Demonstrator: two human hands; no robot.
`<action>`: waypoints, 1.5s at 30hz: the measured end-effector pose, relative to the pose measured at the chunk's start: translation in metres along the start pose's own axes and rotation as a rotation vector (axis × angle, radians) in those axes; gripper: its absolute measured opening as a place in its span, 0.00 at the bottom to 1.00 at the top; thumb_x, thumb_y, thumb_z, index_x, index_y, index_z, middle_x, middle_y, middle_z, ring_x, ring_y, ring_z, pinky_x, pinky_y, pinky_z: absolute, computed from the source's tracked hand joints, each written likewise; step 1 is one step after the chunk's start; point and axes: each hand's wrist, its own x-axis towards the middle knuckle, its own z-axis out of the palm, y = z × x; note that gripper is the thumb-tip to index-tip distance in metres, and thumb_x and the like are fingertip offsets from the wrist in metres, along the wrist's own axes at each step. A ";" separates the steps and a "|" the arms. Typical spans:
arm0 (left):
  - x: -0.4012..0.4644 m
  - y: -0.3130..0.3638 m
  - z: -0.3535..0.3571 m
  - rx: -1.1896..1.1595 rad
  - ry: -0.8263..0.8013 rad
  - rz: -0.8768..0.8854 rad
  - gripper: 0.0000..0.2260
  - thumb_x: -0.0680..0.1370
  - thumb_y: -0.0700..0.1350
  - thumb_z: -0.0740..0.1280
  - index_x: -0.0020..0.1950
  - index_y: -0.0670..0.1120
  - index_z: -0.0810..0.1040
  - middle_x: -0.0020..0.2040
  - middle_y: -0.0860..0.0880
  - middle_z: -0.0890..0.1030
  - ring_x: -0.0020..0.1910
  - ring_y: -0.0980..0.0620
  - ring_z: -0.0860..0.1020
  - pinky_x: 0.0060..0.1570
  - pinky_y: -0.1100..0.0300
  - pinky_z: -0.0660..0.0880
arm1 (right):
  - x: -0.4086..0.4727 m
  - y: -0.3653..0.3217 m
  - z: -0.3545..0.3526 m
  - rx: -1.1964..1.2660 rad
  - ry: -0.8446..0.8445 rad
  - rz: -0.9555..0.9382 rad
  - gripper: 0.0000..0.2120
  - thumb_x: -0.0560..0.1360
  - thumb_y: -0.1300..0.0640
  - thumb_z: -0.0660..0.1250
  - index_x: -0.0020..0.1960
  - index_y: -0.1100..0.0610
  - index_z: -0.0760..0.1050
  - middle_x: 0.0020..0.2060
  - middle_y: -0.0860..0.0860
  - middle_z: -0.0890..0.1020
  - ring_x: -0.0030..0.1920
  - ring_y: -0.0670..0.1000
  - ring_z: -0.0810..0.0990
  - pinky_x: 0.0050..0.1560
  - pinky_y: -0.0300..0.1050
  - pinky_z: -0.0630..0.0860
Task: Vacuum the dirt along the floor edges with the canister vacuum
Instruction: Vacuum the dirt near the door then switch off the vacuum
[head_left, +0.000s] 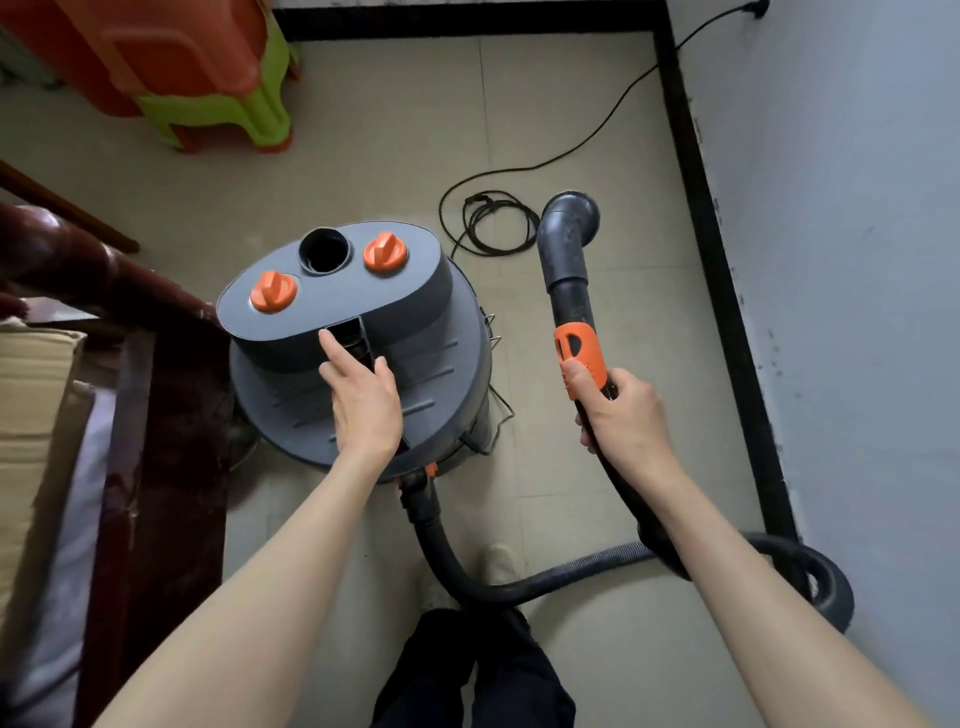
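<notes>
A grey canister vacuum (426, 332) with two orange knobs on its lid stands on the tiled floor at centre. My left hand (363, 400) rests on its top, fingers reaching into the recessed carry handle. My right hand (623, 415) grips the black hose wand (571, 296) just below its orange collar. The wand's round nozzle (571, 213) points away from me, above the floor near the black baseboard (727, 312). The corrugated hose (571, 577) runs from the vacuum's front port, loops along the floor and passes behind my right arm.
A black power cord (493, 223) lies coiled behind the vacuum and runs up the white wall (857, 260) on the right. Stacked orange and green plastic stools (208, 88) stand at top left. Dark wooden furniture (156, 415) crowds the left side. My feet are at bottom centre.
</notes>
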 end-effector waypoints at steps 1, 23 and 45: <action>-0.008 -0.004 0.000 0.003 0.000 0.004 0.29 0.83 0.48 0.54 0.78 0.44 0.41 0.70 0.37 0.61 0.60 0.34 0.72 0.53 0.46 0.69 | -0.008 0.004 -0.002 0.007 0.004 0.002 0.20 0.76 0.41 0.67 0.36 0.55 0.69 0.22 0.46 0.74 0.22 0.48 0.73 0.28 0.43 0.71; -0.209 -0.100 -0.001 -0.022 -0.074 0.008 0.29 0.83 0.46 0.56 0.78 0.46 0.42 0.72 0.37 0.60 0.64 0.35 0.69 0.59 0.43 0.69 | -0.204 0.093 -0.050 0.072 0.006 -0.007 0.19 0.76 0.42 0.68 0.35 0.55 0.71 0.22 0.46 0.75 0.23 0.47 0.72 0.26 0.39 0.70; -0.415 -0.045 -0.097 0.064 -0.480 0.657 0.17 0.82 0.46 0.59 0.70 0.42 0.68 0.66 0.44 0.73 0.66 0.46 0.71 0.64 0.53 0.67 | -0.432 0.072 -0.199 0.415 0.185 0.022 0.18 0.77 0.41 0.67 0.43 0.57 0.73 0.26 0.51 0.78 0.25 0.50 0.75 0.28 0.43 0.75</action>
